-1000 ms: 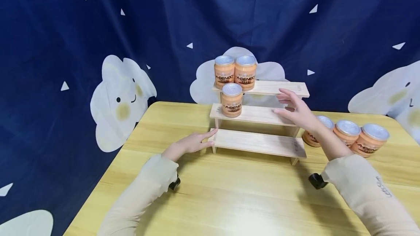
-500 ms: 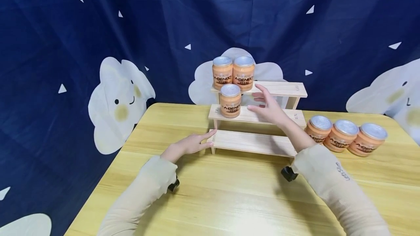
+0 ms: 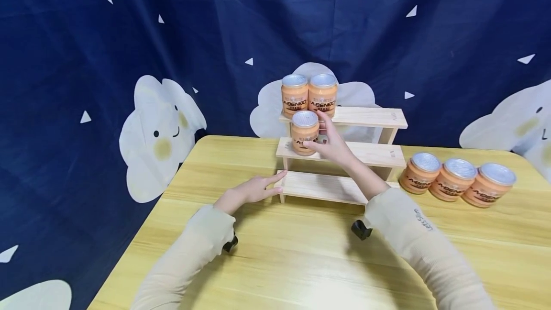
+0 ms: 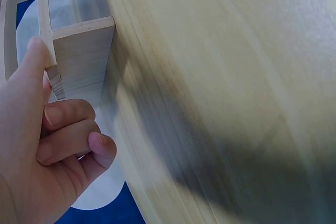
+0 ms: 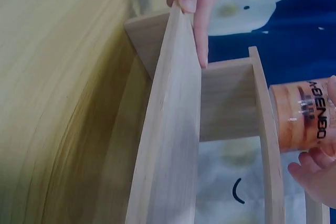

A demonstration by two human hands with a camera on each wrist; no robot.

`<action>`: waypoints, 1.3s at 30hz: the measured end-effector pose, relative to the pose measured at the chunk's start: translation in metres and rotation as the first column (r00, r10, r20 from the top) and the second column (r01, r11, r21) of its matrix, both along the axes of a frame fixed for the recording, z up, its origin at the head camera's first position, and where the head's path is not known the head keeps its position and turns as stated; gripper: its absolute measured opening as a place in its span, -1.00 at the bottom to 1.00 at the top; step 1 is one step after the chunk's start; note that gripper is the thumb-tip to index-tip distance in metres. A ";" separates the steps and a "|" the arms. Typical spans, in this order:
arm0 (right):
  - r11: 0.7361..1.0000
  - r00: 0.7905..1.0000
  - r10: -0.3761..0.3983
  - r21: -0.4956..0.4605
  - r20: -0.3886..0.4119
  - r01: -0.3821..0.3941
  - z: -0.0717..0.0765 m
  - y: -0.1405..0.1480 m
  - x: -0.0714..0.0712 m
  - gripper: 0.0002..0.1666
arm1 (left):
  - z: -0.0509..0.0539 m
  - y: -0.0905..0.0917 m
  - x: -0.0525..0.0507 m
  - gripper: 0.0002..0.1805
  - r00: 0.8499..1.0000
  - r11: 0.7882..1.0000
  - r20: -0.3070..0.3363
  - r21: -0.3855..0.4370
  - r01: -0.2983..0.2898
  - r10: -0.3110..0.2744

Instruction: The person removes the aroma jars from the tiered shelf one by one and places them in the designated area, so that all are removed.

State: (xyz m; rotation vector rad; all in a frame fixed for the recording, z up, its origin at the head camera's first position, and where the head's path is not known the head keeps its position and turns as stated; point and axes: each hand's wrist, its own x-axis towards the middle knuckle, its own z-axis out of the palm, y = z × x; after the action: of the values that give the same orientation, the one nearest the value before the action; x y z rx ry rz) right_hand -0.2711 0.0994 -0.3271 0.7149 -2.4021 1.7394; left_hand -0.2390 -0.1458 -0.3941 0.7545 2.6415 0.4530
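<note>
A three-step wooden shelf (image 3: 323,186) stands on the table. At the left end of its lowest board, my left hand (image 3: 254,189) pinches the board's edge; the left wrist view shows this hand (image 4: 58,140) with its other fingers curled beside the board. My right hand (image 3: 333,145) has thumb and fingers round the right side of an orange jar (image 3: 303,133) with a silver lid, upright at the left of the middle board. In the right wrist view the jar (image 5: 296,116) meets the fingers of this hand (image 5: 320,177).
Two like jars (image 3: 294,97) (image 3: 322,97) stand side by side at the left of the top board. Several more jars (image 3: 449,183) stand in a row on the table (image 3: 267,262), right of the shelf. A dark blue curtain (image 3: 275,23) with clouds hangs behind.
My right hand has moved left, from the right part of the shelf to the jar on the middle board, and its fingers have closed round it. My left hand has stayed.
</note>
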 end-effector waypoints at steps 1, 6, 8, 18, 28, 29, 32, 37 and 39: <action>1.000 1.000 -0.008 0.001 -0.014 0.008 0.000 -0.002 0.000 0.00 | 0.000 0.000 0.000 -0.35 1.000 1.000 0.000 0.001 -0.003 0.003; 0.998 0.995 -0.064 0.003 -0.080 0.064 -0.001 -0.010 -0.002 0.04 | 0.000 -0.001 0.000 -0.35 1.000 1.000 0.003 0.003 -0.005 0.005; 0.996 0.992 -0.086 0.007 -0.090 0.087 -0.001 -0.012 -0.003 0.04 | 0.000 -0.002 0.000 -0.35 1.000 1.000 -0.001 0.009 -0.001 0.001; 0.991 0.988 -0.137 -0.005 -0.074 0.137 0.006 -0.017 0.007 -0.04 | 0.000 -0.002 -0.001 -0.36 1.000 1.000 -0.012 0.016 0.012 -0.011; 0.990 0.987 -0.140 0.017 -0.078 0.142 -0.005 0.003 0.011 -0.03 | 0.002 -0.001 0.001 -0.36 1.000 1.000 0.009 0.010 -0.004 0.004; 0.990 0.987 -0.138 0.020 -0.076 0.140 -0.005 0.006 0.013 -0.03 | 0.002 -0.001 0.001 -0.35 1.000 1.000 0.010 0.007 -0.006 0.006; 0.990 0.987 -0.141 0.017 -0.078 0.143 -0.006 0.015 0.017 -0.04 | 0.002 -0.001 0.001 -0.35 1.000 1.000 0.018 0.003 -0.011 0.011; 0.984 0.981 -0.176 0.014 -0.087 0.178 -0.008 0.036 0.028 -0.06 | 0.002 -0.001 0.001 -0.35 1.000 1.000 0.014 0.009 -0.004 0.004; 0.981 0.977 -0.190 0.010 -0.096 0.192 -0.008 0.046 0.035 -0.06 | 0.001 -0.001 0.002 -0.35 1.000 1.000 0.007 0.011 0.001 -0.001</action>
State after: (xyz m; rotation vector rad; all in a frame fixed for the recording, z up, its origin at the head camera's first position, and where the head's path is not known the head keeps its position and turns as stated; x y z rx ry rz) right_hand -0.2363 0.1453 -0.3350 0.5346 -2.3404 1.5744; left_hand -0.2372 -0.1471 -0.3928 0.7567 2.6341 0.4692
